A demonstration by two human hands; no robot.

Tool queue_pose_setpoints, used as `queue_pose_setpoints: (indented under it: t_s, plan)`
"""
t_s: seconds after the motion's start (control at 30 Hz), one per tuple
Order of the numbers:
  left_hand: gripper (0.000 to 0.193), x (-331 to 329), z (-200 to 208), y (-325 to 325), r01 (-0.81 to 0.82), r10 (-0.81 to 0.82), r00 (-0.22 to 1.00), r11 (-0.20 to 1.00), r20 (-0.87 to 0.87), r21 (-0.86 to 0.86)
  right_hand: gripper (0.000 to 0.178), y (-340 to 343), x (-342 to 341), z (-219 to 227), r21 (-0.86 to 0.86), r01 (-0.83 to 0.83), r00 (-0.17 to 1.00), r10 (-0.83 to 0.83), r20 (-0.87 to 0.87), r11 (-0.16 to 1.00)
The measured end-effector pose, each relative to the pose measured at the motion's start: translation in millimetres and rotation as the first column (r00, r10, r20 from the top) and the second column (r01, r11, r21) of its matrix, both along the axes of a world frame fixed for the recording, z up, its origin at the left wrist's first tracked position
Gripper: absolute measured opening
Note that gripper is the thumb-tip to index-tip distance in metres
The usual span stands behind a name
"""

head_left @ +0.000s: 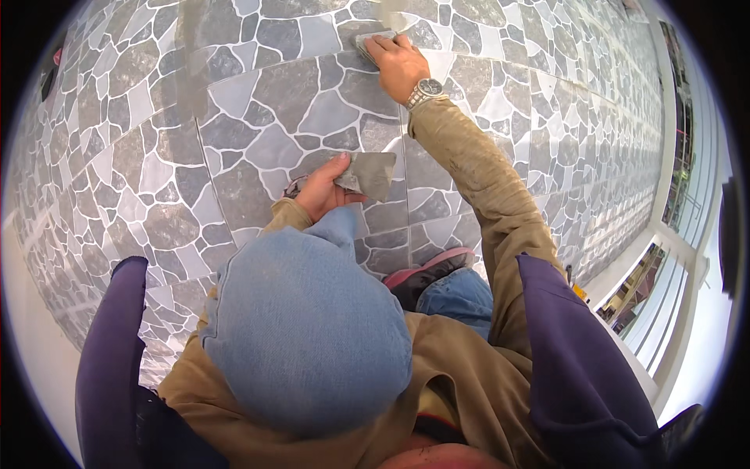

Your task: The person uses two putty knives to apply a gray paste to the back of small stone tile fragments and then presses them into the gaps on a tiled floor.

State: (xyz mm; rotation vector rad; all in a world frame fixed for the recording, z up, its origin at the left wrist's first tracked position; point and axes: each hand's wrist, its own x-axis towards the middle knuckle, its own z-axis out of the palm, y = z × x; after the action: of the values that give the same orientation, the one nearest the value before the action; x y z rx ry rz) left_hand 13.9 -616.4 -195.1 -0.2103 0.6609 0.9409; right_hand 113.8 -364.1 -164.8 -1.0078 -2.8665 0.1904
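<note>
My right hand (400, 69) reaches far forward with its fingers closed over a grey, dust-coated pad (364, 42), pressing it against the tiled floor (273, 94). A metal wristwatch (426, 90) is on that wrist. Closer in, my left hand (319, 191) grips a flat, grey-green rectangular piece (373, 175) by its left side, thumb on top, holding it low over the tiles. What the piece is made of I cannot tell. The tiles carry a grey stone pattern with white lines, and a dusty grey band (190, 62) runs along one joint at the left.
My bent knee in blue jeans (312, 336) fills the lower middle, with a shoe with a pink edge (426, 270) beside it. White railing (672, 242) borders the right side. A pale wall (35, 313) stands at left. A small dark object (49, 82) lies far left.
</note>
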Motion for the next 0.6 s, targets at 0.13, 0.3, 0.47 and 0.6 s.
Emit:
queue_pose_setpoints:
  t_s: [0.13,0.3,0.47,0.6]
  plan:
    - [0.046,-9,1,-4,0.019,-0.018,1.000,0.999,-0.020,0.037,0.043,-48,4,-11,0.023,-0.066,0.998,0.066,-0.007,0.998]
    - [0.048,-11,8,-7,0.037,-0.040,0.999,0.996,0.035,0.084,0.042,-32,-13,12,-0.089,-0.104,0.989,0.112,0.095,0.991]
    - [0.046,-30,34,-20,-0.080,0.090,0.995,0.981,-0.049,0.180,0.036,-55,-49,-9,0.099,-0.137,0.988,0.129,0.083,0.986]
    - [0.046,-52,36,-64,-0.236,0.255,0.962,0.958,-0.102,0.162,0.038,-41,-32,24,-0.194,-0.088,0.986,0.113,0.123,0.977]
